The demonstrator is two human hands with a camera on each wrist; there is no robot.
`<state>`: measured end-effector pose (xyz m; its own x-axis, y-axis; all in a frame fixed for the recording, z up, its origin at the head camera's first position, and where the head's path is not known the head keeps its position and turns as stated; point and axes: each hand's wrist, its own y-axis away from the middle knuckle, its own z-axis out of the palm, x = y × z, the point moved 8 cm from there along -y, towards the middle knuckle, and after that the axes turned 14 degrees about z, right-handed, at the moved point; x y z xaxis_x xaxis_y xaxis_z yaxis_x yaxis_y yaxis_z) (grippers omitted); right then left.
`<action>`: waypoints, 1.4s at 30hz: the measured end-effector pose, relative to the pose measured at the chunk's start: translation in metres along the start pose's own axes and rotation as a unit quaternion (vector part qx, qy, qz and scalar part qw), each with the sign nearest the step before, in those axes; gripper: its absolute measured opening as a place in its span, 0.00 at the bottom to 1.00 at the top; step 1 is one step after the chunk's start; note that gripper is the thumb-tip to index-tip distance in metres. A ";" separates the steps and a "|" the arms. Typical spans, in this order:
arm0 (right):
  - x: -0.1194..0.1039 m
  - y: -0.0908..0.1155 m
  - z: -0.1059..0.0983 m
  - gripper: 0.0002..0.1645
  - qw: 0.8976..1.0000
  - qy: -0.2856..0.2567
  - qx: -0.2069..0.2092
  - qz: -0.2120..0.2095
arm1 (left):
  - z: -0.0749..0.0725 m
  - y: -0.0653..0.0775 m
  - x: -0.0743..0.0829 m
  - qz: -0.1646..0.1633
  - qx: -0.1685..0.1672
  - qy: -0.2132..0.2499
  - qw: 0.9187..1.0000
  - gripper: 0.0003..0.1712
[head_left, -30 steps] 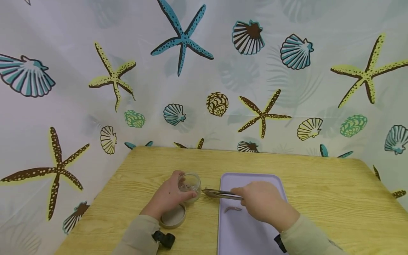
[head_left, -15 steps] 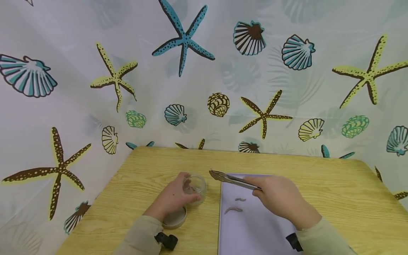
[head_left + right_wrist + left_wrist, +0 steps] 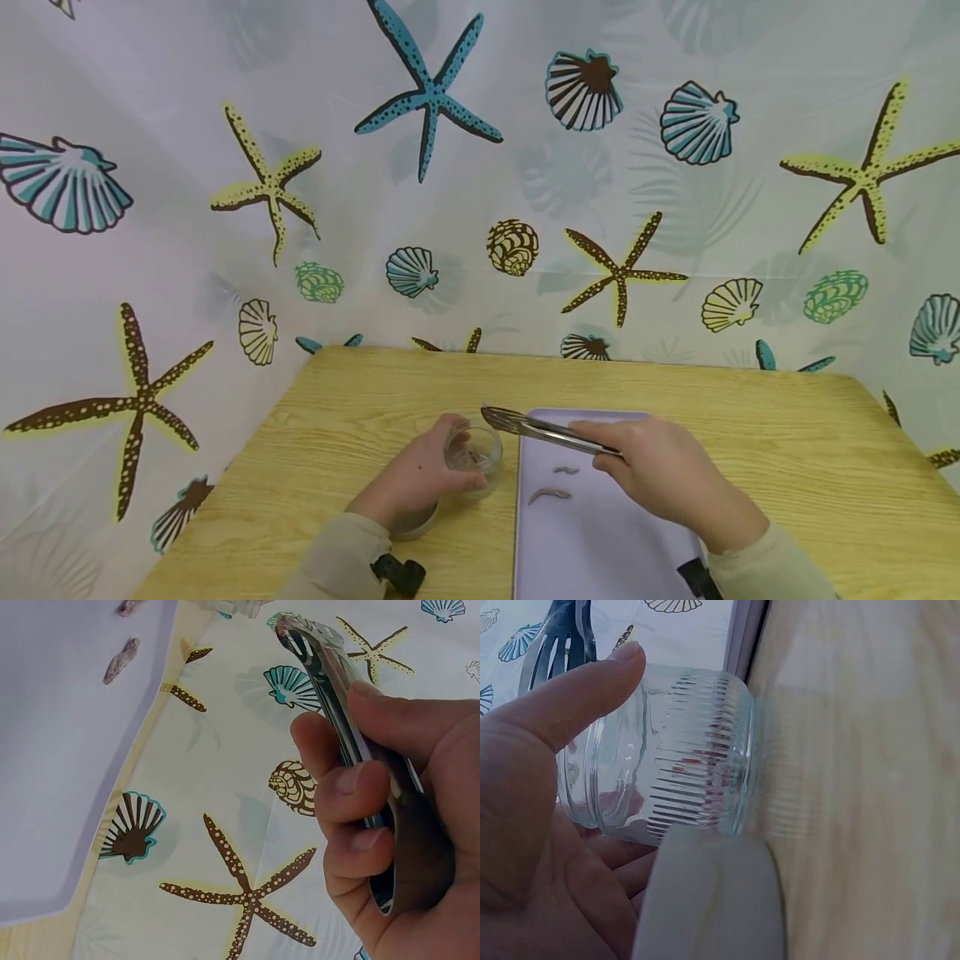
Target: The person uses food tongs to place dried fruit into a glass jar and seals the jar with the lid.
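Observation:
My left hand (image 3: pixel 423 479) grips a small clear glass jar (image 3: pixel 682 757), its mouth tipped up toward the tongs. Reddish bits show inside, near the jar's base. Metal tongs (image 3: pixel 551 432) with slotted heads are held in my right hand (image 3: pixel 663 471), fingers wrapped round the handle (image 3: pixel 412 847). Their tips overlap the jar's far rim in the head view. At the tongs' tip (image 3: pixel 283 628), a small reddish-brown patch shows in the right wrist view. Two thin, brownish, wrinkled strips (image 3: pixel 551 494) lie on the lilac tray (image 3: pixel 592 546), under and left of my right hand.
A round lid (image 3: pixel 417 525) lies on the wooden table (image 3: pixel 360 387), partly hidden behind my left wrist. The tray's raised rim (image 3: pixel 517 533) runs just right of the jar. A curtain (image 3: pixel 465 192) printed with starfish and shells surrounds the table's back and sides.
My left hand has brought the jar rightward, toward the tray. The right hand drew the tongs up and right, then slightly back left toward the jar. The smaller strip has come into sight.

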<state>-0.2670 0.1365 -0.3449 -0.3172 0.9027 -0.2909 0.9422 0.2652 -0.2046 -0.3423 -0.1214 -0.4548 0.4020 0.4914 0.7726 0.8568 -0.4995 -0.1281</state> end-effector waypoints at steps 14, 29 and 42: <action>-0.011 0.003 0.002 0.28 0.999 -0.025 -0.011 -0.034 | 0.003 0.002 0.001 0.008 -0.015 -0.011 1.000 0.55; 0.012 0.007 0.004 0.30 0.999 -0.013 -0.027 -0.012 | 0.003 0.000 0.003 0.014 -0.022 -0.003 1.000 0.54; 0.064 0.023 0.016 0.29 0.998 0.008 -0.062 0.023 | 0.005 -0.001 0.002 0.013 -0.021 -0.012 1.000 0.54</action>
<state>-0.2673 0.1951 -0.3835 -0.2719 0.9202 -0.2816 0.9623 0.2615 -0.0745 -0.3407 -0.1168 -0.4560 0.4321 0.4949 0.7539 0.8317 -0.5419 -0.1210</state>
